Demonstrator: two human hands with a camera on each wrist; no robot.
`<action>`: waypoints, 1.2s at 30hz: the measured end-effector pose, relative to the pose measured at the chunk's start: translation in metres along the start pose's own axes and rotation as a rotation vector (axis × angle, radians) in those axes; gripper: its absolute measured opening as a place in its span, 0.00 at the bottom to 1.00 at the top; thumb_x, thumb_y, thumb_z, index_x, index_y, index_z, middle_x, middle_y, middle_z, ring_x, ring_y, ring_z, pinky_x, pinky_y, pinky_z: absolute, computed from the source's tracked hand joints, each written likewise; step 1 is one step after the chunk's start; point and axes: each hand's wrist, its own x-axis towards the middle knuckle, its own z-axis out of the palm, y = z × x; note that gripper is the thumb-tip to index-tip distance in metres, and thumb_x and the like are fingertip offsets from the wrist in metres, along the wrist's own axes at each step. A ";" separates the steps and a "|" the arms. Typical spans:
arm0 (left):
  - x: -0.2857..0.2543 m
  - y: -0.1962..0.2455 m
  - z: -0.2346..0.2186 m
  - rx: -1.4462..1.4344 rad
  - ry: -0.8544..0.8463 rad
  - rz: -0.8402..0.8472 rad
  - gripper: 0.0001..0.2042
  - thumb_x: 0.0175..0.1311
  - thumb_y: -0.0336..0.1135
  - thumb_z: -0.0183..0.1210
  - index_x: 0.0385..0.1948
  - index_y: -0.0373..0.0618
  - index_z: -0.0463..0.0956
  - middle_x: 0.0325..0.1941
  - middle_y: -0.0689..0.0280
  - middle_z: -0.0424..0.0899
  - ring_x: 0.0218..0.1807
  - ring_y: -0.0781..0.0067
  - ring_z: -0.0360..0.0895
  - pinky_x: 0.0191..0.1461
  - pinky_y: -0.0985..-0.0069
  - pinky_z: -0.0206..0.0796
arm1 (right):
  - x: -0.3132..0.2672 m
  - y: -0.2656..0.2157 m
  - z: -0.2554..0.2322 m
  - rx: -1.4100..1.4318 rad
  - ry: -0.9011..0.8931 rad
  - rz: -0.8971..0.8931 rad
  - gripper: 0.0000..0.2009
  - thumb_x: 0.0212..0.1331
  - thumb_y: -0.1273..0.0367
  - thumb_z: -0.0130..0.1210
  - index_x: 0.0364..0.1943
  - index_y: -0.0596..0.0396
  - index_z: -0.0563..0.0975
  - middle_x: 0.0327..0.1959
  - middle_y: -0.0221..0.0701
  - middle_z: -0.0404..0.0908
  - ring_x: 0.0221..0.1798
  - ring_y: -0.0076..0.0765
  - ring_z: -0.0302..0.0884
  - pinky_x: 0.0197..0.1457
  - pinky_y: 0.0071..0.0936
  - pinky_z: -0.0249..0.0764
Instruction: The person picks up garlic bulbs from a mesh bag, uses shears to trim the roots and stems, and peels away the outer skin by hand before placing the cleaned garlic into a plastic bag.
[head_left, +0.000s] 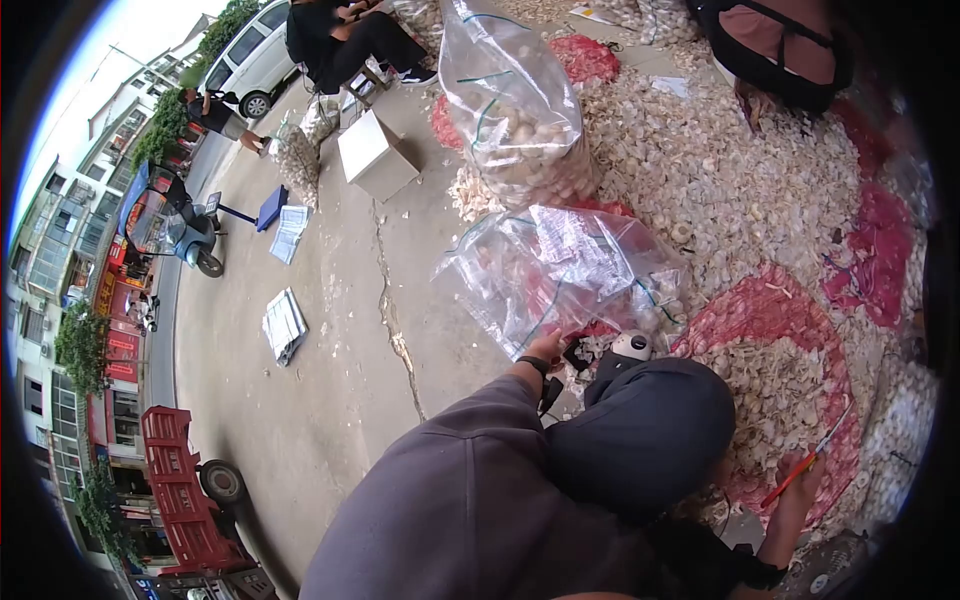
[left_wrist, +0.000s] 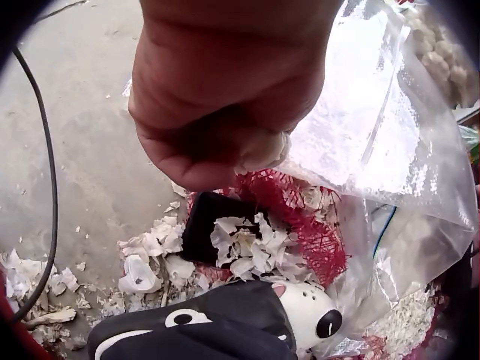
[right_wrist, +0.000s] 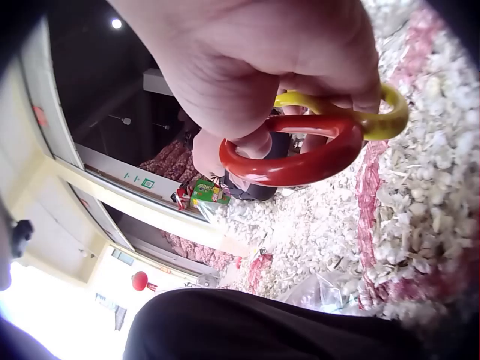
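My left hand [head_left: 545, 347] is beside the clear plastic bag [head_left: 560, 270], its fingers curled round a garlic bulb [left_wrist: 264, 151] mostly hidden by the hand in the left wrist view. Below that hand lie red netting [left_wrist: 322, 244], a black object [left_wrist: 202, 229] and loose garlic skins [left_wrist: 255, 251]. At the lower right, my right hand [head_left: 797, 497] holds a pair of scissors [head_left: 787, 482], its fingers through the handle loops. One loop is red [right_wrist: 300, 176], the other yellow [right_wrist: 390, 127]. The blades point away over a red mesh sack [head_left: 845, 450] strewn with skins.
A tall clear bag of garlic [head_left: 525, 150] stands ahead. Garlic skins [head_left: 740, 190] cover the ground at right. A black-and-white shoe with a cartoon face [left_wrist: 307, 311] is close below my left hand. A white box [head_left: 372, 150] stands farther left, and other people sit nearby.
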 end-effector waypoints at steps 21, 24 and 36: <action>-0.008 0.041 0.012 -0.690 0.280 0.244 0.16 0.64 0.44 0.49 0.33 0.38 0.76 0.25 0.63 0.79 0.23 0.69 0.77 0.27 0.71 0.70 | 0.020 -0.012 0.026 0.059 0.010 0.073 0.26 0.66 0.59 0.55 0.62 0.53 0.60 0.39 0.29 0.74 0.43 0.25 0.73 0.49 0.25 0.70; -0.033 0.052 0.007 -0.226 0.339 0.641 0.17 0.67 0.42 0.48 0.25 0.36 0.73 0.21 0.64 0.73 0.21 0.70 0.71 0.25 0.70 0.65 | 0.022 -0.023 0.039 0.124 -0.008 -0.060 0.23 0.65 0.60 0.57 0.57 0.52 0.61 0.39 0.30 0.75 0.40 0.22 0.73 0.46 0.21 0.70; -0.385 0.123 0.098 1.308 -0.723 1.583 0.20 0.62 0.35 0.53 0.57 0.46 0.73 0.56 0.57 0.78 0.58 0.59 0.75 0.60 0.68 0.66 | -0.072 -0.107 0.095 0.470 -0.544 -0.566 0.29 0.52 0.68 0.69 0.49 0.47 0.57 0.62 0.50 0.68 0.65 0.43 0.69 0.59 0.31 0.69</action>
